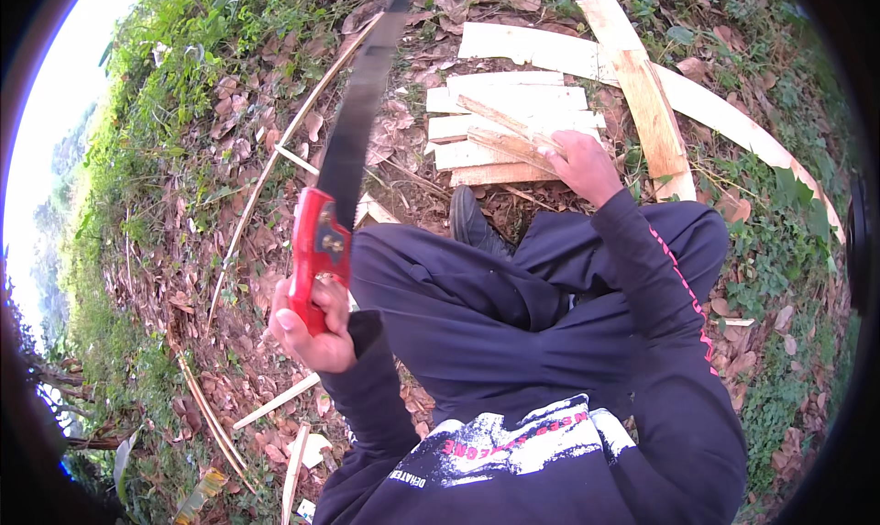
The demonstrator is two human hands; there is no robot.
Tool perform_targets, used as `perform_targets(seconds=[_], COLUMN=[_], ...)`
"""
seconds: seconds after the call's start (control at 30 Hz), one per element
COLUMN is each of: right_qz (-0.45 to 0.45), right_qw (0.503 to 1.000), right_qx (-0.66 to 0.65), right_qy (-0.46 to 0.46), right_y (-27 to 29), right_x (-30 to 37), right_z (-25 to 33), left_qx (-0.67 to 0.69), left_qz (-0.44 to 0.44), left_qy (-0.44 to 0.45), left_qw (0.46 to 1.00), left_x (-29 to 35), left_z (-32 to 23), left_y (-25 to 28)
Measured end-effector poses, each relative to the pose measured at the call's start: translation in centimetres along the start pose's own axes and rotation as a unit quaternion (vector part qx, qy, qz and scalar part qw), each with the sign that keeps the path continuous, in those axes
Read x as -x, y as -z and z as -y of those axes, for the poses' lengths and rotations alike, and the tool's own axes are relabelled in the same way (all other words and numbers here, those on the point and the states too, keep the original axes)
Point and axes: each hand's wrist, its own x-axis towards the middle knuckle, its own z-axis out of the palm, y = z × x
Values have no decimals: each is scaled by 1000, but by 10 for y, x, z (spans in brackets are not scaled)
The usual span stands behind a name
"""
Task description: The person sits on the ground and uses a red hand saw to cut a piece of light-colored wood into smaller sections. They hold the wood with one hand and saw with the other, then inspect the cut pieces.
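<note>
My left hand (pixel 316 328) is closed around the red handle of a hand saw (pixel 350 140). Its long dark blade points up and away, tilted a little to the right and blurred toward the tip. Over several pale sawn boards (pixel 513 99) lying side by side on the ground, my right hand (pixel 587 165) grips the near right end of narrow wooden pieces (pixel 515 146). Those pieces spread apart toward the far left. The fingertips under them are partly hidden. Blade and wood are well apart.
My crossed legs (pixel 532 296) lie between my arms, a dark shoe (pixel 477 221) close to the boards. A long plank (pixel 724 110) crosses a shorter plank (pixel 646 103) at the right. Thin wooden strips (pixel 275 401) lie on the leafy ground at the left, with green plants beyond.
</note>
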Motion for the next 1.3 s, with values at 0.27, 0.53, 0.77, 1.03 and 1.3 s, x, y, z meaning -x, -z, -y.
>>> perform_targets(seconds=[0.27, 0.53, 0.77, 1.03, 1.3], right_qz=[18, 125, 142, 126, 144], right_qw=[994, 980, 981, 989, 987], right_qx=[-43, -7, 63, 14, 73], right_qy=[103, 154, 112, 69, 22], right_y=[75, 83, 18, -22, -39], right_x=[17, 26, 41, 58, 66], right_z=[62, 79, 41, 17, 9], left_qx=[-762, -486, -507, -560, -576], left_qz=[152, 228, 405, 495, 437], left_qy=[7, -323, -209, -86, -37], left_qw=[629, 779, 732, 659, 690], left_x=[-52, -52, -23, -11, 9], left_z=[105, 68, 172, 194, 202], left_y=[204, 1, -86, -88, -89])
